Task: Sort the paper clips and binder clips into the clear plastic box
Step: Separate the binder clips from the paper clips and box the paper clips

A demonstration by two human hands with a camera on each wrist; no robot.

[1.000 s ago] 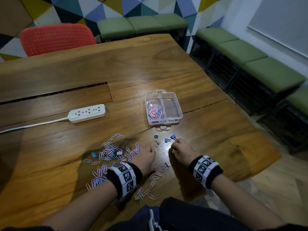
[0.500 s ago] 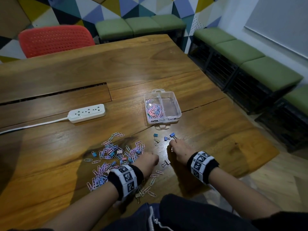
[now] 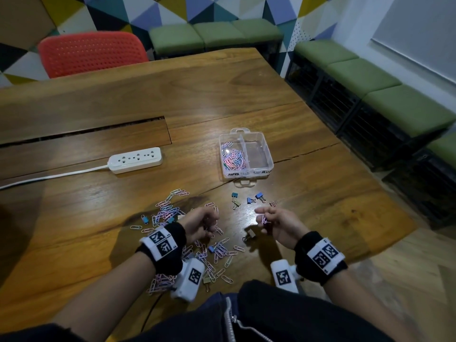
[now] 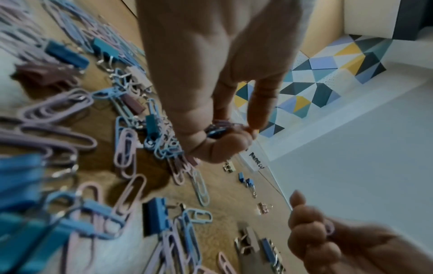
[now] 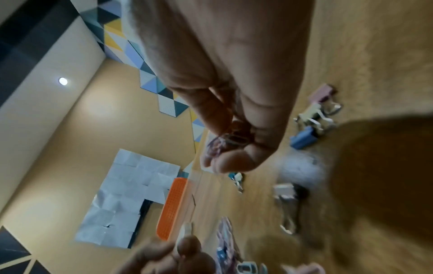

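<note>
The clear plastic box (image 3: 270,154) stands open on the wooden table, with pink and blue paper clips (image 3: 233,157) in its left compartment; the right one shows bare plastic. My left hand (image 3: 203,222) hovers just above the table, fingers curled round a small bunch of paper clips (image 4: 219,128). My right hand (image 3: 270,219), palm turned up, pinches a few pink paper clips (image 5: 225,140). Loose paper clips (image 3: 167,212) lie scattered left of and below the hands. Several small binder clips (image 3: 254,199) lie between the hands and the box.
A white power strip (image 3: 135,160) with its cord lies to the left of the box. Behind the far table edge stands a red chair (image 3: 91,53). Green benches (image 3: 370,77) line the right wall. One more binder clip (image 3: 249,235) lies between my wrists.
Both hands have lifted off the table and turned, each now holding paper clips. The right hand has drawn back slightly from the binder clips.
</note>
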